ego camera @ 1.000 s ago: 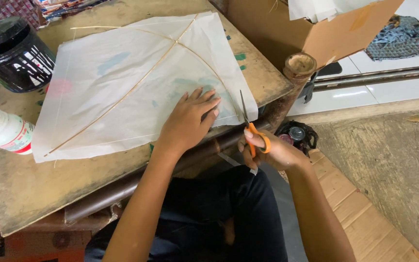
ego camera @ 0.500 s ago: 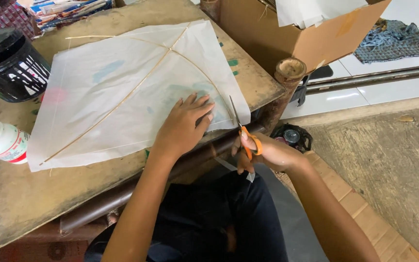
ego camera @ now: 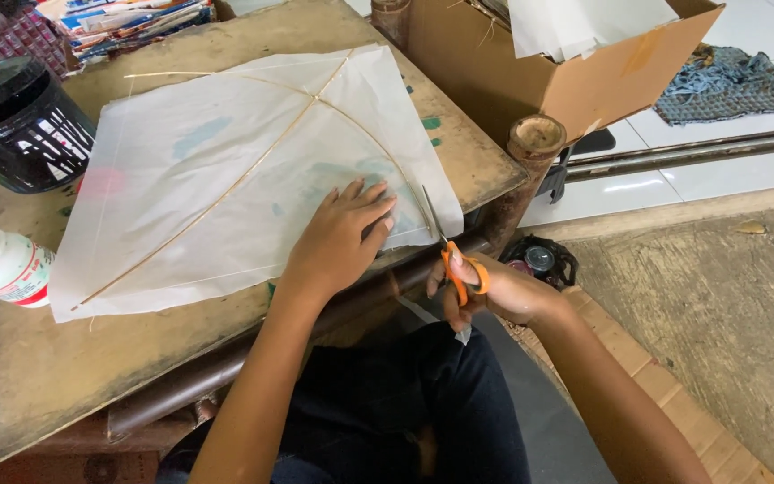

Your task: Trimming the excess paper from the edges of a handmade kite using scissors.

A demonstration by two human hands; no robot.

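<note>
Worn wooden surface (ego camera: pixel 64 394) carries thin white paper kite w/ bamboo ribs (ego camera: pixel 226 179); left hand (ego camera: pixel 338 237) flat, fingers spread on its near corner, right hand (ego camera: pixel 485 291) gripping orange-handled scissors (ego camera: pixel 445 246) at paper edge, prob. mid-trim, next snip needs paper held taut.

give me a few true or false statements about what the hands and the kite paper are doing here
1. The left hand lies flat on the white kite paper. True.
2. The right hand holds a glue bottle. False: it holds orange-handled scissors at the paper's edge.
3. Thin bamboo sticks cross on the paper. True.
4. The black tub stands on top of the paper. False: it stands on the wooden table, beside the paper's left corner.
5. The cardboard box sits on the person's lap. False: it sits behind the table's far right corner.
</note>
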